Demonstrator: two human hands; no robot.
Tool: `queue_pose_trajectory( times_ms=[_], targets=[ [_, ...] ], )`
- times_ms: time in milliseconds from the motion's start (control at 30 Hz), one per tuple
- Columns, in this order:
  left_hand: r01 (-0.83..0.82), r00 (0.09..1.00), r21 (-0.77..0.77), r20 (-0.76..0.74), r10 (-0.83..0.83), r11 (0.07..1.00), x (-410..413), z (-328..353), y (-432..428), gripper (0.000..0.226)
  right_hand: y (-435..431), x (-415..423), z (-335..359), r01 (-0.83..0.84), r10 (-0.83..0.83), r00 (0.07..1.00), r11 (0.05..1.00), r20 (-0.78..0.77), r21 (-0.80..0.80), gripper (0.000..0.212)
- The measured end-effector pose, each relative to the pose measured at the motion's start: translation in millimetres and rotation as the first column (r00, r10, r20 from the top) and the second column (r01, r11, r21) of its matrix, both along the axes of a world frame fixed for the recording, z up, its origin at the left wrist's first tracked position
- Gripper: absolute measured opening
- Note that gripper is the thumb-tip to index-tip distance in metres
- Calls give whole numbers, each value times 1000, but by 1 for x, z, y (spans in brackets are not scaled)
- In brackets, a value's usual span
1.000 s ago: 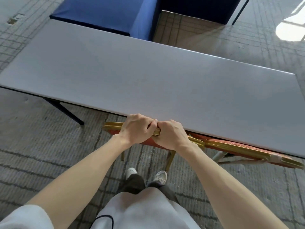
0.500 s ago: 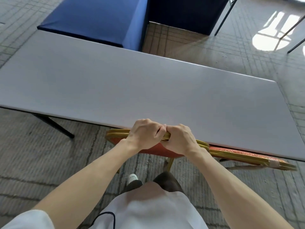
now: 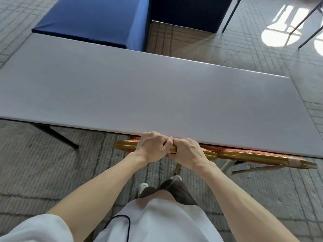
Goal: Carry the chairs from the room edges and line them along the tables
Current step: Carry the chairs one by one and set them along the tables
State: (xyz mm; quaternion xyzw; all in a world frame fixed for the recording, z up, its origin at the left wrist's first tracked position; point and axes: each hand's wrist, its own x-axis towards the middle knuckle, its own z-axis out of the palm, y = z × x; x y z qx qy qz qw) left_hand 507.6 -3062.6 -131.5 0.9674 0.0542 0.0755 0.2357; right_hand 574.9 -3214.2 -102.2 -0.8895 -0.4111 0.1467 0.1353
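Beside the long grey counter (image 3: 157,95), left hand (image 3: 151,147) and right hand (image 3: 187,152), knuckles touching, clamp the gilt back of a red chair (image 3: 125,144) tucked under its edge; a second chair (image 3: 253,155) sits alongside. Any others left to fetch are out of view.

Left hand (image 3: 150,147), right hand (image 3: 187,152) on chair (image 3: 125,144)

Blue cloth (image 3: 97,20) draped over boxy form, top face bright, side face in deep shadow. Grey carpet (image 3: 52,172) with dark grid lines all round blue cloth. Sunlit patches (image 3: 279,35) on carpet right of blue cloth. White shoe (image 3: 143,186) on carpet, well nearer than blue cloth.
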Motion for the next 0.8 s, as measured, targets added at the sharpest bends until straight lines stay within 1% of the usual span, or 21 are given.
queue_pose_trajectory(
  times_ms=[133,267,367,433,500,600,667,733,800],
  targets=[
    [10,998,-11,-67,-11,1000,6,-18,1,48,-1,4,-13,21,-27,996,998,-88,-63,19],
    [16,994,-23,-105,-18,1000,18,-21,4,49,3,17,-13,36,-50,985,996,-166,-85,19],
    [17,995,-15,-103,-18,1000,16,-22,5,49,6,24,-9,-5,-30,970,990,-241,-141,19],
    [-1,995,-12,-99,0,1000,12,-23,7,48,7,26,-5,-27,-14,964,988,-265,-152,20],
    [-22,994,-50,-108,17,999,10,-20,11,45,9,28,1,-42,-1,960,988,-280,-147,19],
    [-83,989,-194,-139,57,978,9,-11,21,39,9,30,10,-44,-1,952,989,-306,-141,20],
    [-132,984,-253,-153,95,958,7,-1,29,36,10,32,16,-15,-24,948,993,-316,-120,23],
    [-171,979,-278,-155,131,945,6,12,38,34,16,35,21,42,-52,940,998,-336,-36,24],
    [-217,972,-284,-148,181,934,1,26,47,32,27,38,29,68,-42,938,996,-344,63,24]
  ],
)
